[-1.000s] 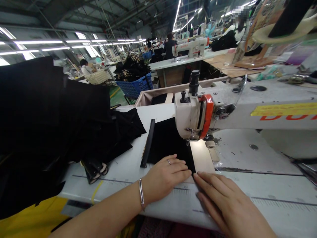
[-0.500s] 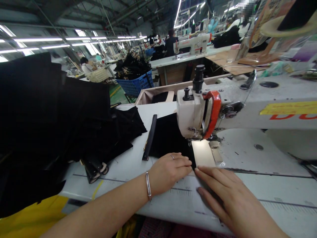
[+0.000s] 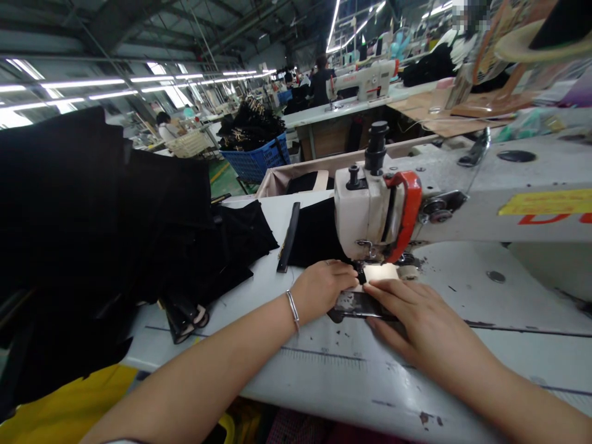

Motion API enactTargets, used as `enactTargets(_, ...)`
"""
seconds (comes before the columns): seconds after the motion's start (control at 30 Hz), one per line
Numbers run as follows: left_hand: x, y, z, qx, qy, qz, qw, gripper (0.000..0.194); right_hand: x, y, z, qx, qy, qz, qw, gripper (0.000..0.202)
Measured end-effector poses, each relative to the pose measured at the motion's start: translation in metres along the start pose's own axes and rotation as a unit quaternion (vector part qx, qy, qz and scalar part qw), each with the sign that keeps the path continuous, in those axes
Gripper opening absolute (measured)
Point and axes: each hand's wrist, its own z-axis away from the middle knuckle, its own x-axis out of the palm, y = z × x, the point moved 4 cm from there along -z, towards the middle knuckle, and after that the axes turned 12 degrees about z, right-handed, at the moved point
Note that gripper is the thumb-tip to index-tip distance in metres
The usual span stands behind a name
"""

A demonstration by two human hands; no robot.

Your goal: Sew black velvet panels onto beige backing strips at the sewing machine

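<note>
My left hand [image 3: 321, 287], with a bracelet at the wrist, lies fingers-flat at the near edge of a black fabric piece [image 3: 317, 234]. A dark strip with gold-coloured metal [image 3: 289, 237] runs along that piece's left side. Close by, my right hand [image 3: 416, 308] rests with fingers stretched out over a pale beige piece [image 3: 380, 273], its thumb lower and apart. Both sets of fingertips are just in front of the needle area of a white sewing machine [image 3: 354, 213]. The machine head hides part of the black fabric.
A tall pile of black pieces [image 3: 152, 209] covers the table's left side. Black-handled scissors [image 3: 182, 317] lie below it. Behind the table are a fabric-lined box [image 3: 272, 179] and a blue crate [image 3: 250, 161] heaped with black pieces. Other people sit farther back.
Both hands and the black and beige pieces have moved away from me, farther under the machine head. A worn dark metal plate now shows in front of my fingers. The view has shifted slightly.
</note>
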Motion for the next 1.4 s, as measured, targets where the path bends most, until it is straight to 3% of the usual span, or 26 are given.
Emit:
enactTargets(0.37,0.003,-0.019,-0.01,-0.039,0.038,-0.01,0.998,0.019,0.011,0.007,-0.014,0.002,-0.007,0.018,1.0,0.048)
enactTargets(0.5,0.006,-0.023,-0.009,-0.067,0.021,-0.017,0.997,0.019,0.014,0.008,-0.013,0.013,0.001,0.013,1.0,0.048)
enactTargets(0.87,-0.001,-0.018,-0.014,-0.104,0.038,-0.022,0.994,0.02,0.013,0.006,-0.016,0.028,0.01,-0.006,1.0,0.043)
enactTargets(1.13,0.006,-0.021,-0.009,-0.083,0.056,0.009,0.995,0.02,0.01,0.005,-0.012,0.02,0.042,-0.006,0.999,0.038)
enactTargets(1.4,0.002,-0.018,-0.006,-0.097,0.106,0.036,0.989,0.021,0.013,0.007,-0.01,0.025,0.068,-0.024,0.997,0.037)
